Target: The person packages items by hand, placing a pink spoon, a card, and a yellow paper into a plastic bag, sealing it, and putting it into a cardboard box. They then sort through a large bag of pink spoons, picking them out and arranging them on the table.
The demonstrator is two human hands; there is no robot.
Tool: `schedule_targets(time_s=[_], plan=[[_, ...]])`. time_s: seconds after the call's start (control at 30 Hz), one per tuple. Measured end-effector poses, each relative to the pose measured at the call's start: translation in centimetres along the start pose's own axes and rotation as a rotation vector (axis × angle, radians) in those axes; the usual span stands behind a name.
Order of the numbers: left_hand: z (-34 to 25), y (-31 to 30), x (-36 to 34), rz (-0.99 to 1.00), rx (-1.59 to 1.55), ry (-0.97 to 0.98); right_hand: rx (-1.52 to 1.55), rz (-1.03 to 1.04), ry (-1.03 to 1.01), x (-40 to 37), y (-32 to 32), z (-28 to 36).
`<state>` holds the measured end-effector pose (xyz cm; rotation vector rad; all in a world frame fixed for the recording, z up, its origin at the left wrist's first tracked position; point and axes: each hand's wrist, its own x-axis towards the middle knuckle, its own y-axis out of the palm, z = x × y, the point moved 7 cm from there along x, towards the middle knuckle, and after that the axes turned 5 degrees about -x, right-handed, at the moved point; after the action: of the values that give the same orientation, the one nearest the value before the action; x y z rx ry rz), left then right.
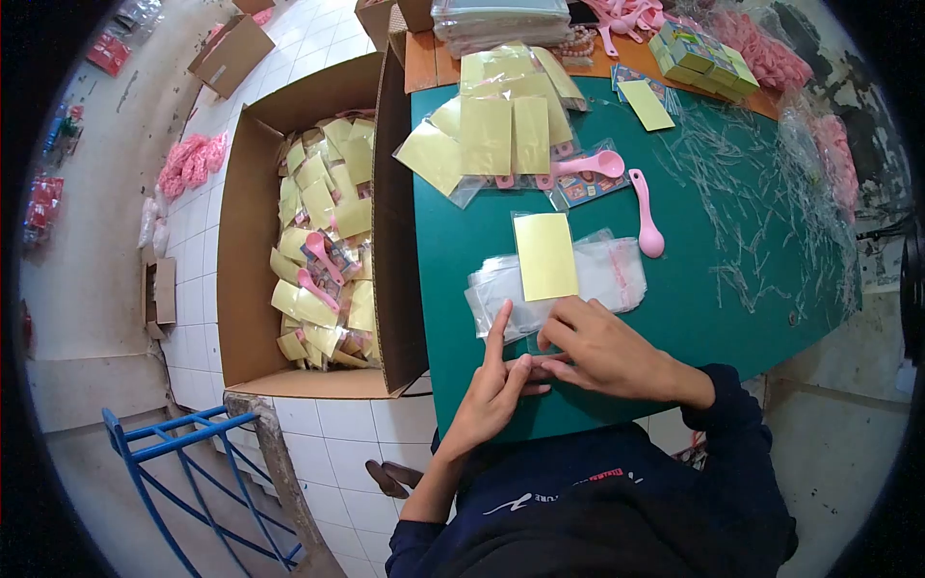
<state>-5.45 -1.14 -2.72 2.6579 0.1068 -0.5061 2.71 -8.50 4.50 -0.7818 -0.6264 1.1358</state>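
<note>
A pale yellow card (pixel 546 257) shows in a clear plastic bag, lying over a stack of clear plastic bags (pixel 617 277) on the green table. At the bag's near end my right hand (pixel 612 354) is closed, its thumb and fingers pinching the plastic. My left hand (pixel 493 397) meets it there, index finger stretched along the left side, thumb and other fingers closed at the bag's near edge. The exact grip is partly hidden. Beyond the stack to the right lies a loose pink spoon (pixel 647 217); another pink spoon (pixel 590 166) rests on a printed packet.
Left of the table stands a cardboard box (pixel 236 318) holding many yellow-card packets. Finished-looking packets (pixel 487 135) lie at the table's far left. Plastic strips (pixel 742 212) are scattered right, near yellow card stacks (pixel 699 58). A blue metal frame (pixel 183 438) stands lower left.
</note>
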Motion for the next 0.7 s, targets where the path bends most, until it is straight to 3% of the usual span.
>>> schedule_targets(time_s=[0.1, 0.23, 0.5, 0.7], plan=[[-1.1, 0.1, -0.2, -0.039, 0.114, 0.101, 0.109, 0.073, -0.034, 0.4, 0.4, -0.3], [-1.5, 0.0, 0.2, -0.087, 0.215, 0.167, -0.024, 0.074, -0.086, 0.2, 0.6, 0.4], [-1.2, 0.0, 1.0, -0.125, 0.016, 0.113, -0.086, -0.001, -0.191, -0.6, 1.3, 1.3], [-0.4, -1.0, 1.3, -0.185, 0.078, 0.124, 0.136, 0.049, -0.247, -1.5, -0.3, 0.8]])
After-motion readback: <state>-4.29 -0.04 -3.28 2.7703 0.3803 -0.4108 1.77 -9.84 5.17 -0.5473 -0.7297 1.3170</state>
